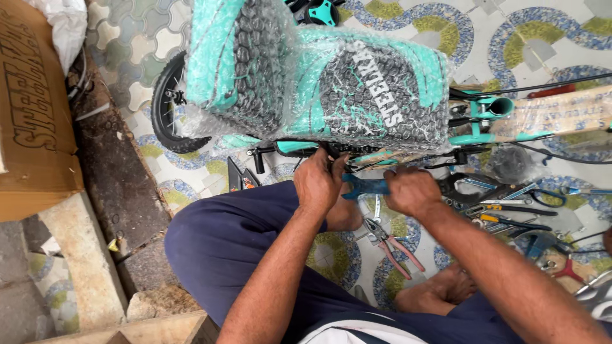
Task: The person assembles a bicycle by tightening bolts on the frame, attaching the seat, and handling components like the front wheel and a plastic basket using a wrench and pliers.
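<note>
Bicycle (pixel 319 89), centre frame, wrapping on, assembly seemingly partway. Left hand (pixel 319 181) closed at frame underside; right hand (pixel 411 191) closed around blue spanner (pixel 364 186). Pliers (pixel 389 245) on floor.

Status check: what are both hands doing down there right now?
Left hand at the bubble-wrapped teal bicycle frame. Right hand gripping blue flat wrench. Red-handled pliers lying on the patterned floor below.

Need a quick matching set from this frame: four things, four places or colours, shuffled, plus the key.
1. spanner
2. pliers
3. cardboard box
4. bicycle wheel

A. on the floor between the knees, red handles
B. far left edge, brown
C. blue, gripped by the right hand and the left hand
D. black tyre, left of the bubble-wrapped frame

Pairs: 1-C, 2-A, 3-B, 4-D
</note>
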